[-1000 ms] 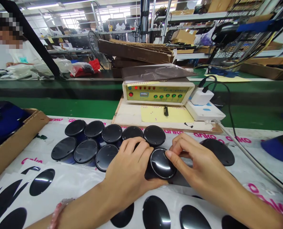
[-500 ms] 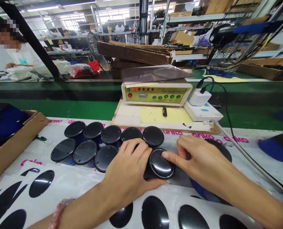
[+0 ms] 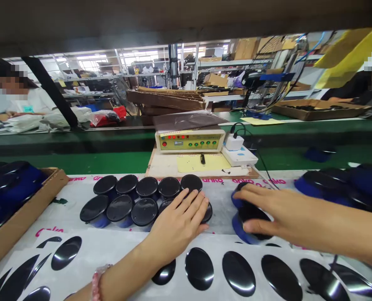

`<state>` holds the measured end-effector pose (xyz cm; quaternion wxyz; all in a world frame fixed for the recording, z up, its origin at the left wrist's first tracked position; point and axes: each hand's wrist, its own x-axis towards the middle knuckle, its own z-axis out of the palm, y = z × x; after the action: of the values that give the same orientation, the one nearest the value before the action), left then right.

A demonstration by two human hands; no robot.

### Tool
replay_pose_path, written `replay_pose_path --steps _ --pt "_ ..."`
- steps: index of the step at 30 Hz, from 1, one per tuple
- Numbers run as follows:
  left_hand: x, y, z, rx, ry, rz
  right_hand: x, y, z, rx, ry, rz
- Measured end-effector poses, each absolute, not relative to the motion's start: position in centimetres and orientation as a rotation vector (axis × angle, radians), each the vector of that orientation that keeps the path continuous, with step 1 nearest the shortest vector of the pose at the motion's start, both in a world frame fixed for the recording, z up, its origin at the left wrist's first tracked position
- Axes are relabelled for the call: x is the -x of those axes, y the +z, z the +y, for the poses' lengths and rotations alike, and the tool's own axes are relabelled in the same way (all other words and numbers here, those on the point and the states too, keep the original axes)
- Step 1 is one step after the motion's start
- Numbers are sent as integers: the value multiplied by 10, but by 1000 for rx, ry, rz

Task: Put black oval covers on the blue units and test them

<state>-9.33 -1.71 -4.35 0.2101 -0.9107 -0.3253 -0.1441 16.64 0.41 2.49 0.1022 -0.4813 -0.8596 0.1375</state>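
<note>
My left hand [image 3: 179, 219] lies flat with fingers stretched over the right end of the front row of blue round housings with glossy black tops, partly covering a black top [image 3: 208, 213]. Several more, such as this housing [image 3: 144, 211], stand in two rows to its left. My right hand [image 3: 267, 205] spreads over two other housings on the right. Its fingertips are at the farther housing [image 3: 237, 200], and its thumb lies over the top of the nearer housing [image 3: 244, 232]. Whether it grips either one is not clear.
White sheets with black oval stickers [image 3: 199, 269] lie along the front. A cardboard box [image 3: 32, 205] of blue housings stands at left, with more housings [image 3: 314, 188] at right. A control box [image 3: 190, 142] and white power strip [image 3: 240, 156] sit behind. People are across the bench.
My left hand has gone from holding a housing to lying flat on the front row. My right hand has left that housing and reached over two others. The view has shifted.
</note>
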Motion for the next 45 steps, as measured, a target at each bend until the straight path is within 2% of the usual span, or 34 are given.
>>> replay_pose_path --steps 4,10,14,18,22,33,40,45 --pt "98 -43 -19 2587 -401 -788 -166 9 -21 1414 347 -2768" --pt "96 -22 -30 2616 -475 -675 -162 2 -42 1476 253 -2738" --pt "86 -5 -57 2837 -548 -558 -180 7 -53 1479 178 -2596" --pt "76 -34 -76 2905 -401 -289 -202 10 -49 1600 228 -2559" --pt "71 -72 -76 2791 -454 -298 -209 4 -33 1779 197 -2436" --pt "71 -70 -62 2849 -308 -287 -200 6 -23 2021 292 -2365" --pt "68 -66 -64 2775 -349 -302 -190 32 -59 1484 654 -2414" --pt "69 -67 -65 2741 -421 -323 -165 33 -46 1387 682 -2347"
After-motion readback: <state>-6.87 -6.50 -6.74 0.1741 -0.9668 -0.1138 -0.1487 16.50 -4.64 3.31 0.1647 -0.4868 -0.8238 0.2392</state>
